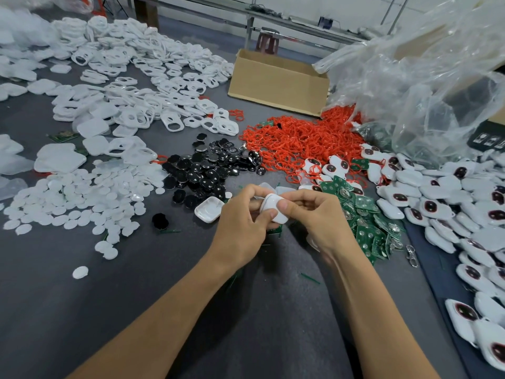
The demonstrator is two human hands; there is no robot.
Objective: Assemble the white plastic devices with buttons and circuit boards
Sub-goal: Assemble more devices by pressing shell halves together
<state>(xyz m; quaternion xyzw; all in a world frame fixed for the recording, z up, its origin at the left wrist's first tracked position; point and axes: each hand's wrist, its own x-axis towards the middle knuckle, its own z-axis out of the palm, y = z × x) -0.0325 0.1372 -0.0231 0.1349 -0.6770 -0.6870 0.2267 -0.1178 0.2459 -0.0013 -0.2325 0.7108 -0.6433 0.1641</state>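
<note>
The grey table [191, 283] is crowded: white shell parts [131, 77] toward its far left corner, black buttons [207, 168] in the middle, green circuit boards [363, 214] and finished devices [451, 209] toward its right edge. You hold the white device [273, 212] just above the table's middle, between the buttons and the boards. Your left hand [240, 222] pinches it from the left with curled fingers. Your right hand [317, 217] pinches it from the right, thumb on top.

This looks like the closing of the two halves. Line the edges up all round before you squeeze, then press evenly so the seam shuts flush and nothing inside gets nipped.

The device seems to lie with its long axis slanting from far left to near right. Your fingers hide which way its button face points.
</note>
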